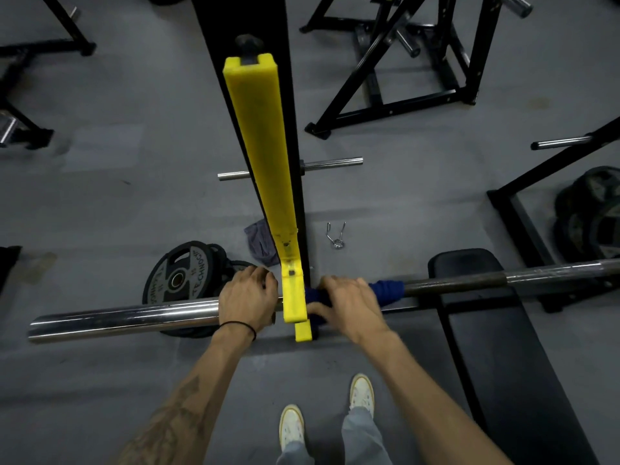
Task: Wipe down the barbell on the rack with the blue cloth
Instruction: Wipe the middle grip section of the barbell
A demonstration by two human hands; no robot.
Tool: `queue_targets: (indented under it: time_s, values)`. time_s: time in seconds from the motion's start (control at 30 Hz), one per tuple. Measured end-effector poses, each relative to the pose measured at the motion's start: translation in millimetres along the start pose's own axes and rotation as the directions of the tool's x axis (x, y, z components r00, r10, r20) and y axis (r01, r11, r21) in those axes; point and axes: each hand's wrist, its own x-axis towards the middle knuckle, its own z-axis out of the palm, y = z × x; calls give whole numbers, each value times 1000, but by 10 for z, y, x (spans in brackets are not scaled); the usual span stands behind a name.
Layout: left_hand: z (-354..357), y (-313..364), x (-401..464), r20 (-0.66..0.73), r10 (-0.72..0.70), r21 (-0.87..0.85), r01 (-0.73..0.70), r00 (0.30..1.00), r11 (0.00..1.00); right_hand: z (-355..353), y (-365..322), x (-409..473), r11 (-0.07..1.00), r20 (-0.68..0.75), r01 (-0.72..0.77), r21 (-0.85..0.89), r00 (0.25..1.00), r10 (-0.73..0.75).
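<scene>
**Wiping the bar beside the yellow rest**

The left hand (246, 298) curls over the chrome sleeve (124, 318), steadying the barbell (469, 282). The right hand (349, 302) grips the blue cloth (385, 290) wrapped round the shaft, touching the yellow rack arm (265, 162). Best stroke: rightward over the bench (496, 347), where the shaft runs clear.

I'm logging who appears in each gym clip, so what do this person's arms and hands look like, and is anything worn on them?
Both forearms are bare, with no sleeves in view. The left hand has a thin black band around its wrist, and dark tattoo markings run along the left forearm. The right hand wears nothing visible: no glove, watch or band. No rings can be made out on either hand.
</scene>
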Motion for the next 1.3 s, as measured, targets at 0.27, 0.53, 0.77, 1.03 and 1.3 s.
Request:
queue_targets:
  time_s: [0.27, 0.53, 0.77, 1.03, 1.3]
  values:
    - [-21, 38, 7, 9, 12, 20, -12, 1000, 1000, -59, -7, -27, 995, -1, 22, -95, 1000, -22]
    - [-89, 70, -18, 53, -2, 72, -2, 999, 997, -128, 84, -18, 988, 63, 118, 104, 990, -125]
    - [-90, 105, 8, 37, -17, 64, 15, 999, 998, -98, 50, -38, 994, -14, 8, -105, 1000, -9]
    - [-113, 61, 15, 55, -43, 4, 43, 998, 999, -93, 166, 46, 998, 135, 60, -38, 989, -54]
    - [-101, 114, -4, 42, -35, 47, 33, 998, 998, -30, -215, 85, 991, 79, 90, -101, 994, -82]
